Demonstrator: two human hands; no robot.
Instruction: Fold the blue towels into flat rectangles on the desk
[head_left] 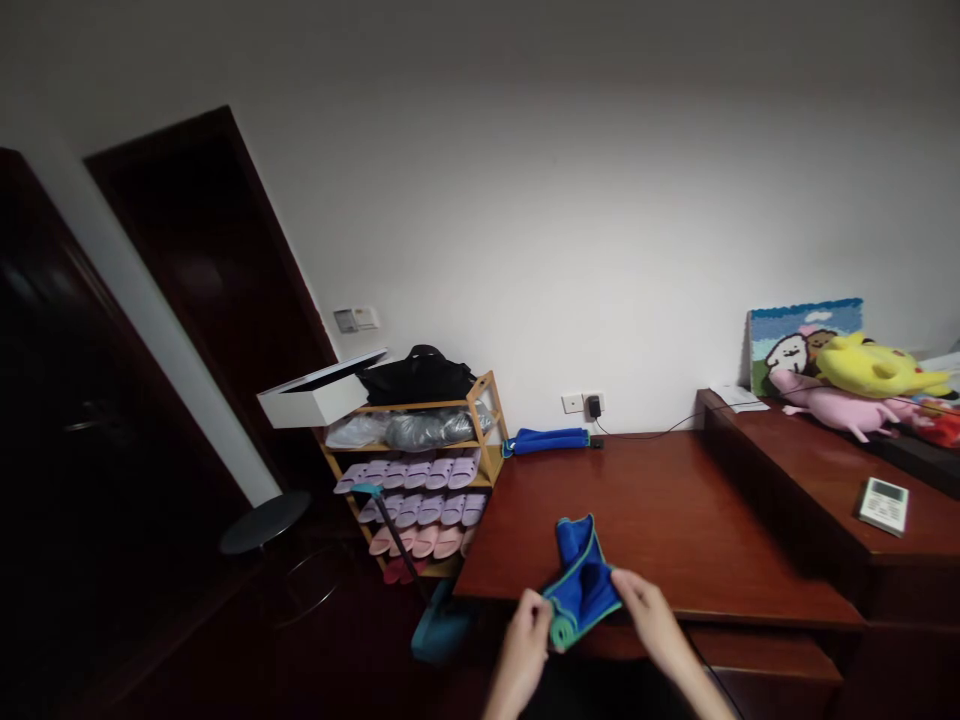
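Note:
A blue cloth point(581, 575) with green edging is held between my two hands at the front edge of the reddish-brown table. Its lower left end is rolled into a tight coil, and the far part lies over the tabletop. My left hand point(527, 635) pinches the cloth beside the rolled end. On the other side my right hand point(645, 605) grips its right edge between thumb and fingers. Against the wall at the back of the table lies another blue cloth, folded long point(551, 440).
The table point(637, 500) meets a raised wooden ledge point(810, 460) with plush toys point(874, 370) and a white calculator-like device point(885, 505). A slipper rack point(420, 480) stands left, with a black bag point(416, 378) and white box point(322, 395) on top. A round stool point(266, 522) is farther left.

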